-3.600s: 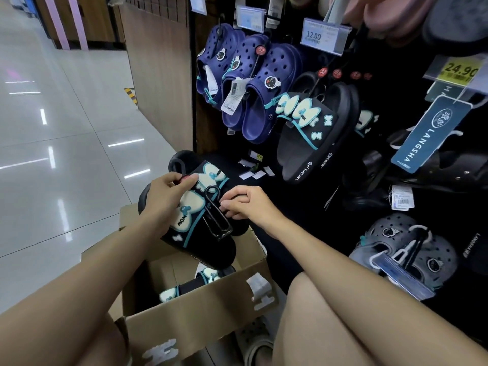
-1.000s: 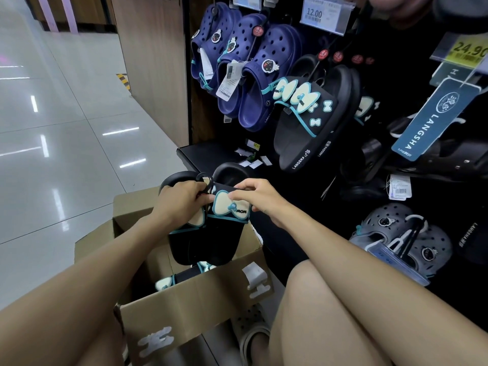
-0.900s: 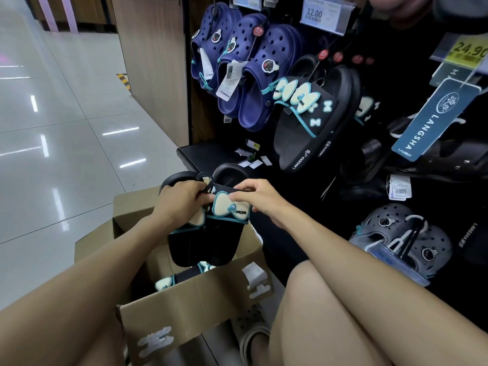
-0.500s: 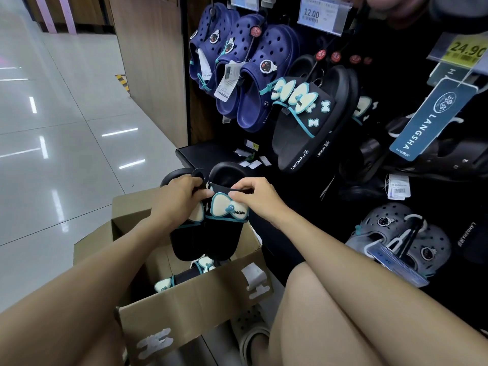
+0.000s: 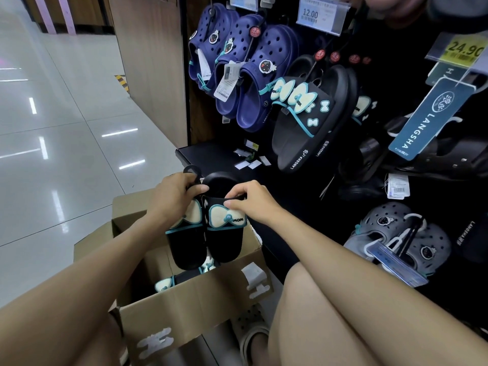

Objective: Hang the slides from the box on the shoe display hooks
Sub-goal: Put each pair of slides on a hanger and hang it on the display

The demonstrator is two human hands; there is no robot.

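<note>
Glossy shop flooring runs off toward ten o'clock, and nearest the viewer an open cardboard box [image 5: 190, 310] stands between the person's knees with one more slide [image 5: 171, 281] lying inside; just above its far rim both hands hold a black pair of slides [image 5: 208, 233] with cream-and-teal bows, side by side, toes down and heels up, so the long axis runs roughly from six to twelve o'clock; the left hand [image 5: 171, 199] curls round the heel end of the left slide beside the black hanger loop [image 5: 192, 170], while the right hand [image 5: 250, 202] pinches the strap edge of the right slide; the hands sit close together, both clamped on the pair. Further off, at about one o'clock and well above, a matching hung pair [image 5: 311, 120] marks the hooks; blue clogs [image 5: 245, 75] hang at twelve. The right hand looks nearer the rack, so the pair probably has to travel up and rightward, loop leading.
</note>
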